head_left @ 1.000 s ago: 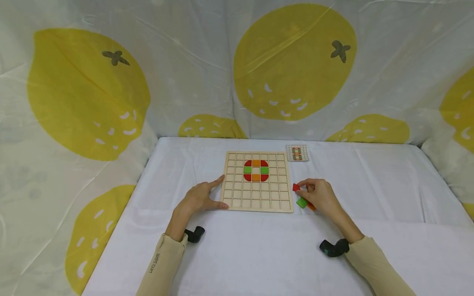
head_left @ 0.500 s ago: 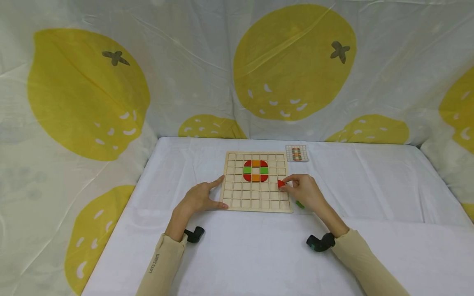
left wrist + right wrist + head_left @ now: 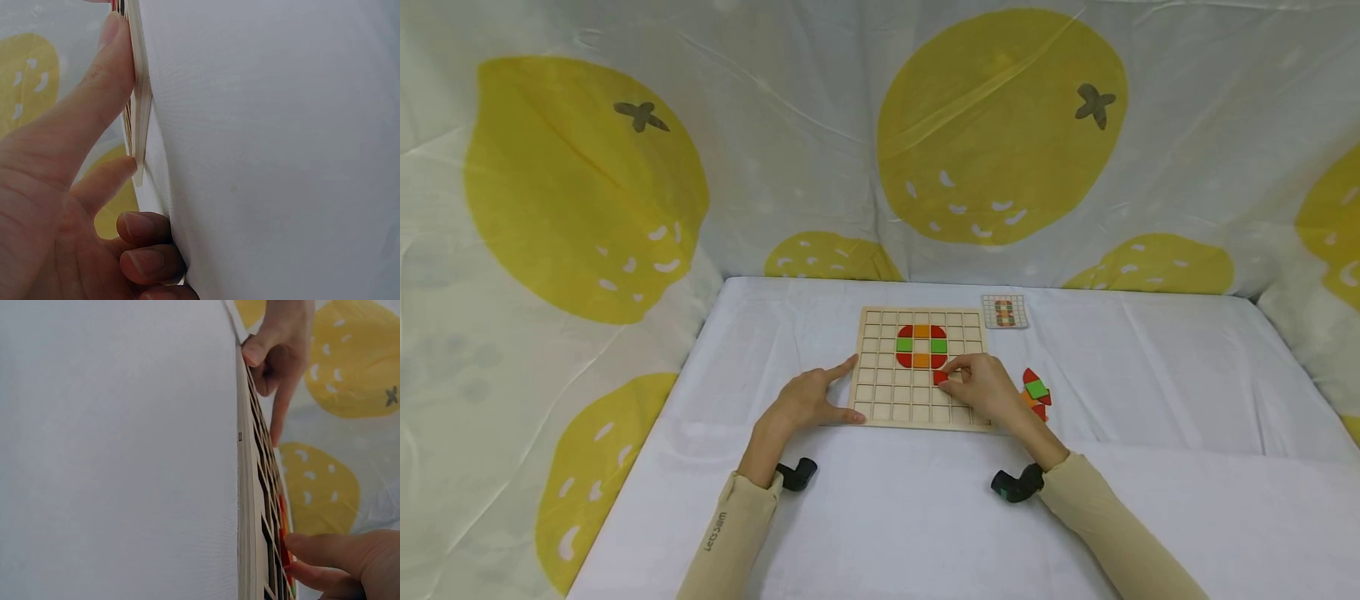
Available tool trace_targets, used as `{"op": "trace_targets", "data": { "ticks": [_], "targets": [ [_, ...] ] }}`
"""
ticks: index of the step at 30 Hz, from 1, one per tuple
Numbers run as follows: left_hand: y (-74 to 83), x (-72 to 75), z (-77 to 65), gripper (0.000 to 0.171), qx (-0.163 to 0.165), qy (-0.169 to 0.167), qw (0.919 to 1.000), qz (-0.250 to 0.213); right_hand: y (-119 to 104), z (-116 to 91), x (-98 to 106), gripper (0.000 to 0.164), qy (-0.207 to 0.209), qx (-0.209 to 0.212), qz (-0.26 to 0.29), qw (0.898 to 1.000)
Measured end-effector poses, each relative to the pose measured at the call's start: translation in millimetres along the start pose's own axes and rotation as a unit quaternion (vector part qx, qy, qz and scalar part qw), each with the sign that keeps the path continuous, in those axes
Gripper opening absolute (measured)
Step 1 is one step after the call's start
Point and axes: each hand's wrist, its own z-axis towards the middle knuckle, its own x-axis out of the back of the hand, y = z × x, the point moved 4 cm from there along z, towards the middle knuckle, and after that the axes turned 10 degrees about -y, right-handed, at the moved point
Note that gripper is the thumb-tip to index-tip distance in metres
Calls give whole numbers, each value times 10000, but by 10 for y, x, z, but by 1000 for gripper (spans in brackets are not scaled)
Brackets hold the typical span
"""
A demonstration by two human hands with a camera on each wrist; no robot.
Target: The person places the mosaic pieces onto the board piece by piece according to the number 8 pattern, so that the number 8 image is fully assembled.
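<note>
A wooden grid board lies on the white cloth, bearing a ring of orange squares, green squares and red rounded corner pieces. Between thumb and forefinger, my right hand pinches a red piece over the cells just below the ring's lower right corner. In the right wrist view its fingertips are right at the grid, by the red piece. My left hand touches the board's left side, thumb at the near corner and straight forefinger farther up; its other fingers curl beside the board.
Right of the board, partly behind my right forearm, several loose red, orange and green pieces lie in a small pile. A small pattern card sits by the board's far right corner. A lemon-print curtain stands behind the table.
My right hand has carried the red piece leftward from the loose pile, over the board's right edge, to below the ring. The pile has come into fuller view. The left hand stays put.
</note>
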Motion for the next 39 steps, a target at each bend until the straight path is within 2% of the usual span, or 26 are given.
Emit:
{"op": "trace_targets", "data": {
  "ticks": [6,13,19,24,31,39],
  "targets": [
    [-1,4,13,107,-56,16,9999,83,-13,-20,-11,24,68,-78,-27,9999],
    [5,13,23,107,-84,21,9999,76,-33,-15,-24,22,193,33,-230,9995],
    [14,12,17,107,-31,-7,10000,46,-17,-83,73,26,343,-82,-206,9992],
    [15,13,7,108,-15,-2,10000,62,74,-239,282,26,580,-109,-217,9980],
    [17,15,-2,106,-21,26,10000,33,318,-520,560,25,893,-106,-554,9944],
    [21,16,-12,107,-33,13,10000,-38,557,-785,657,31,1155,-563,-715,9891]
  ]
}}
